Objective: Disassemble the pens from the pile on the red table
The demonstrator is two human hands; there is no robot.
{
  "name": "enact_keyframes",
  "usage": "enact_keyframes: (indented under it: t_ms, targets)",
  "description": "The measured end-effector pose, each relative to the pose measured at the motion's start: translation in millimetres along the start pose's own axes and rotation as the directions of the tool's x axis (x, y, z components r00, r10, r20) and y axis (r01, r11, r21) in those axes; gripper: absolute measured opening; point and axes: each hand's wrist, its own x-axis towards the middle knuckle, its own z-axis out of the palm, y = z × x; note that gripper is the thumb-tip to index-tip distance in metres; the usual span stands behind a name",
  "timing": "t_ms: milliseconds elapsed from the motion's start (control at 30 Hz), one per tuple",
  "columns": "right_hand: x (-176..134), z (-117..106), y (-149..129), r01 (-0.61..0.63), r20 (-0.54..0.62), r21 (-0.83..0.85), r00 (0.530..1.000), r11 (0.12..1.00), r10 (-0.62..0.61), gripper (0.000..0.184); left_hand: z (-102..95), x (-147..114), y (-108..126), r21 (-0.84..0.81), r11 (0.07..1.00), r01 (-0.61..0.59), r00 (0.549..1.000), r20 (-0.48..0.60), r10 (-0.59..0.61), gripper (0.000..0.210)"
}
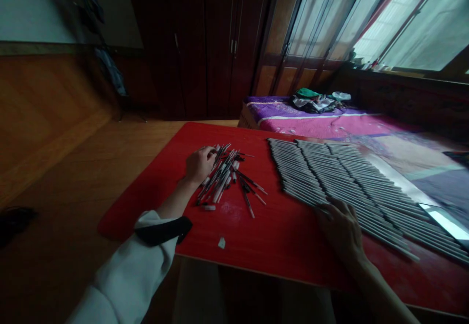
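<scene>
On the left of the red table (pixel 293 246) lies a loose pile of thin pen refills (pixel 223 172), dark and pale, with short clear and black pieces among them. My left hand (pixel 200 163) is at the pile's left side, fingers curled together; what they pinch is hidden. To the right, slim grey pens (pixel 340 177) lie side by side in three long slanting rows. My right hand (pixel 342 226) rests at the near left end of these rows, its fingers bent round the end of one grey pen.
A small white scrap (pixel 222 243) lies near the table's front edge. A flat device with a bright screen (pixel 445 220) sits at the right. Behind are a bed (pixel 330 124) with clothes (pixel 315 101) on it and a dark wardrobe (pixel 216 45).
</scene>
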Motion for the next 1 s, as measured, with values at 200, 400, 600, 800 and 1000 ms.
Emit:
enact_keyframes:
  t_ms: [200,400,600,800,1000]
  targets:
    - [3.1,3.3,-0.6,-0.001,-0.013,-0.055,1.000,0.998,0.000,0.033,-16.8,-25.6,1.6,0.037,0.999,0.009,0.983,0.185,-0.016,0.014]
    - [3.5,-4.1,-8.5,0.045,-0.073,-0.044,0.996,0.998,-0.049,0.030,-11.0,-56.4,19.2,0.113,0.973,-0.202,0.931,0.331,0.155,0.022]
    - [4.3,-4.2,-10.0,0.068,-0.119,-0.050,0.990,0.996,-0.074,0.029,-5.7,-60.4,28.7,0.179,0.974,-0.136,0.924,0.379,0.059,0.023]
    - [5.9,-3.0,-12.6,0.039,-0.144,-0.059,0.989,0.997,-0.047,0.029,-9.5,-57.1,26.4,0.150,0.988,0.038,0.954,0.288,-0.081,0.031]
    - [7.1,-9.2,-23.0,-0.016,-0.121,-0.085,0.993,0.996,0.006,0.028,-12.0,-56.1,22.0,0.045,0.996,0.081,0.989,0.122,-0.086,0.024]
